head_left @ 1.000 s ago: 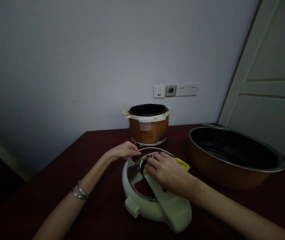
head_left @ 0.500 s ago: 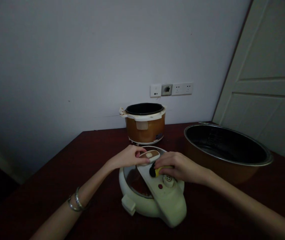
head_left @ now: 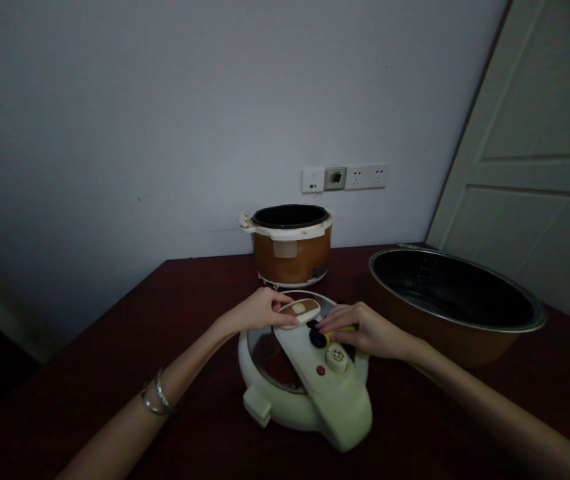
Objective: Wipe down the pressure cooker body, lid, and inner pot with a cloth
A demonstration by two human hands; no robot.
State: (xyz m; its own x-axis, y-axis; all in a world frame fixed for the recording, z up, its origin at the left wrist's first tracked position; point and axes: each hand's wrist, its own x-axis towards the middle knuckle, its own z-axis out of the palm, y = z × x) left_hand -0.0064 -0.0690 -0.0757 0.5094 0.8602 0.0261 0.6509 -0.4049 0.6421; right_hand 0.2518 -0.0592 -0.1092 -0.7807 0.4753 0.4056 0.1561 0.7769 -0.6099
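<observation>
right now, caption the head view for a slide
Left hand holds the oval brown-topped piece on a cream cooker lid; right hand, a yellow-and-black tool.

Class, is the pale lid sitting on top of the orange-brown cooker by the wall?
No: the pale lid lies in front of the cooker, whose dark opening shows uncovered.

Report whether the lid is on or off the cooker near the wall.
Off: the lid is in front of the cooker, whose top shows open and black inside.
</observation>
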